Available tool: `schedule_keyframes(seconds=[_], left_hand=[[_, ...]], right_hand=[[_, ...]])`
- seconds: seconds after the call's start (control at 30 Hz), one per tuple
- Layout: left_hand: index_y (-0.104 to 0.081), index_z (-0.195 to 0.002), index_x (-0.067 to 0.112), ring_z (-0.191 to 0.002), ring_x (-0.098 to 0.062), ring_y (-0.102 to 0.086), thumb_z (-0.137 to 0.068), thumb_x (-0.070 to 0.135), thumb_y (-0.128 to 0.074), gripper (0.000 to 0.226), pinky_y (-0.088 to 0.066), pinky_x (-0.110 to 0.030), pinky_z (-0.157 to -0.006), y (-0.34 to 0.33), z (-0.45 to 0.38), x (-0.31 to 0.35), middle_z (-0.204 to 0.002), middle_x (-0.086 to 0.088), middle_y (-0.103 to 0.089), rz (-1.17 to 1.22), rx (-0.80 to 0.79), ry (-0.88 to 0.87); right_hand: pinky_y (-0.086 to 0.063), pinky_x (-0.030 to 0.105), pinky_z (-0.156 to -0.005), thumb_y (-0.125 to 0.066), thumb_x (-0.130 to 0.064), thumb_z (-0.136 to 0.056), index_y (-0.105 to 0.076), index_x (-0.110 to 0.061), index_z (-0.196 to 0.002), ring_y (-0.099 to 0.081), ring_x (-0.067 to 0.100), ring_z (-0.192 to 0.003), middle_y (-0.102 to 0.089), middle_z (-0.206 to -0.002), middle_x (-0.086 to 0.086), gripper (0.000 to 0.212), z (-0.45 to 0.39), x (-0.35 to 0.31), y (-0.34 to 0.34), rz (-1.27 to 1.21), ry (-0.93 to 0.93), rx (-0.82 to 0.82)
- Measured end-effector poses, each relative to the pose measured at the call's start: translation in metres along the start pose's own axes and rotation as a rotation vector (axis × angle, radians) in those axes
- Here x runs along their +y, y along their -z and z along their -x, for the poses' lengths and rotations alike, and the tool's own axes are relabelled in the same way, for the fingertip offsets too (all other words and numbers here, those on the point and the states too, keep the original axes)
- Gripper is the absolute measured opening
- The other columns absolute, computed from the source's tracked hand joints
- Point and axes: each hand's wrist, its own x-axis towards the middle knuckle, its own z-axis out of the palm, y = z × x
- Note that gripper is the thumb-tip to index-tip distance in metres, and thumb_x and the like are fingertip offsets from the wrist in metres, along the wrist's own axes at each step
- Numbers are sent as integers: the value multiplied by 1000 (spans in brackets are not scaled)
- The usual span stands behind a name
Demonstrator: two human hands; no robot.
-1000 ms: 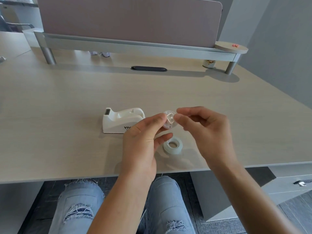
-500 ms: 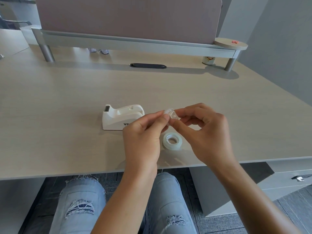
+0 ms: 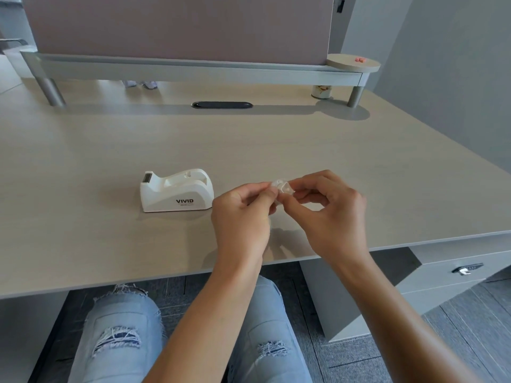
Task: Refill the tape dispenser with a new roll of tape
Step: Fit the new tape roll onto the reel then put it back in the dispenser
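Note:
A white tape dispenser (image 3: 177, 192) marked VIVID stands on the desk with its cradle empty and its cutter end pointing left. Just right of it, above the desk, my left hand (image 3: 240, 217) and my right hand (image 3: 331, 214) meet. Both pinch a small clear plastic spool (image 3: 282, 187) between thumb and fingertips. The new tape roll does not show; the spot on the desk under my hands is hidden.
A raised shelf (image 3: 193, 70) with a partition behind it runs along the back of the desk. A black cable slot (image 3: 221, 105) and a small can (image 3: 320, 91) lie below it. The desk's front edge (image 3: 138, 280) is close to my wrists. A drawer unit (image 3: 456, 272) sits lower right.
My hands have closed in on the clear spool and turned it between the fingertips. The tape roll that lay on the desk below them is now covered by my hands.

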Motion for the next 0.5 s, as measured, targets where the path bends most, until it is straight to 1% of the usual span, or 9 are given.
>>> schedule_keyframes(seconds=[0.07, 0.13, 0.2, 0.27, 0.3, 0.33, 0.37, 0.43, 0.5], left_hand=[[-83, -95, 11, -64, -10, -71, -91, 12, -77, 7, -47, -8, -53, -5, -1, 1, -67, 3, -76, -6, -2, 5], [-82, -95, 8, -68, -17, -71, -92, 11, -75, 9, -44, -7, -48, -9, -4, 4, -72, -3, -76, -19, -12, 12], [-82, -92, 10, -67, -18, -71, -92, 12, -74, 8, -43, -8, -46, -11, -9, 7, -75, -4, -77, -66, -15, 7], [-81, -81, 19, -66, -19, -73, -91, 13, -75, 14, -49, -15, -48, -12, -18, 9, -71, -2, -77, -168, -15, -36], [-80, -75, 24, -65, -19, -73, -90, 13, -76, 18, -57, -24, -53, -13, -25, 9, -68, -2, -77, -228, -25, -64], [-79, -72, 26, -65, -20, -74, -89, 13, -77, 21, -64, -32, -63, -14, -32, 8, -67, -3, -76, -293, -34, -85], [-79, -73, 27, -68, -21, -75, -88, 13, -77, 21, -67, -38, -74, -15, -39, 7, -68, -3, -77, -354, -40, -94], [-83, -84, 23, -82, -23, -78, -85, 14, -78, 10, -64, -38, -87, -20, -50, 5, -79, -2, -80, -472, -49, -99], [-84, -91, 21, -94, -22, -77, -82, 17, -79, 11, -61, -34, -91, -26, -59, 5, -92, -1, -82, -598, -57, -104]], right_hand=[[-61, 21, -74, -85, -9, -83, -80, -12, -90, -76, 12, -76, -77, -87, 0, 10, 1, 4, 3, -39, -9, 8], [-60, 19, -76, -82, -6, -84, -80, -12, -93, -77, 11, -78, -79, -88, 0, 11, 1, 6, 6, -96, -57, 10], [-58, 15, -75, -81, -6, -86, -79, -13, -93, -77, 6, -78, -81, -87, -2, 10, -1, 8, 11, -205, -170, 18], [-57, 15, -73, -80, -6, -87, -78, -16, -91, -77, 6, -77, -82, -85, -2, 11, -3, 13, 17, -287, -262, 59], [-58, 17, -73, -79, -7, -87, -78, -16, -90, -78, 8, -78, -82, -85, 1, 10, -5, 17, 20, -305, -292, 77], [-59, 21, -74, -79, -8, -88, -78, -15, -92, -78, 11, -78, -82, -85, 2, 8, -6, 21, 22, -308, -315, 85], [-61, 23, -75, -78, -9, -89, -78, -14, -94, -77, 12, -78, -81, -86, 3, 7, -7, 25, 23, -299, -333, 86], [-62, 25, -74, -78, -12, -90, -78, -16, -102, -75, 10, -78, -79, -88, -1, 12, -7, 31, 25, -269, -366, 70], [-62, 24, -72, -75, -12, -93, -77, -17, -113, -71, 8, -78, -75, -89, -4, 21, -7, 35, 25, -235, -374, 42]])
